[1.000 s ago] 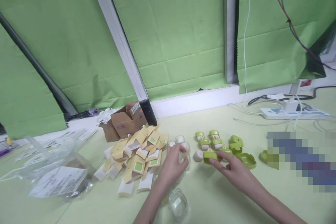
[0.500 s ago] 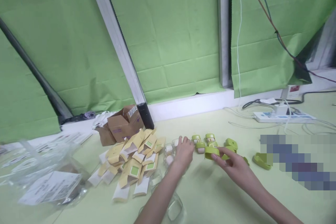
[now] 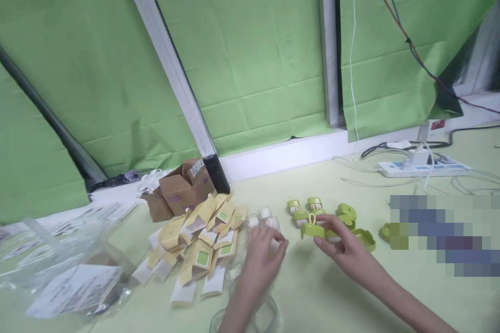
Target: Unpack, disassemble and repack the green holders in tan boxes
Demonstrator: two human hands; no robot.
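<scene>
My right hand pinches a green plastic cover with a small loop between thumb and fingers, held just above the table. My left hand is closed, thumb and fingertips drawn together; what they hold is hidden. It is over clear plastic trays and beside several small white cases in clear packaging. Beyond my right hand stand several small white cases with green covers and loops. More green cover pieces lie on the far side of that hand, with another green piece next to its wrist.
A pile of yellow card boxes lies left of the trays, before an open brown carton. Clear plastic bags are at the far left. At the back right are a power strip and cables. A blurred-out patch covers the right edge.
My left hand has drawn back toward me from the white cases, its fingers now together. My right hand still holds the green cover, now turned so its loop shows on top.
</scene>
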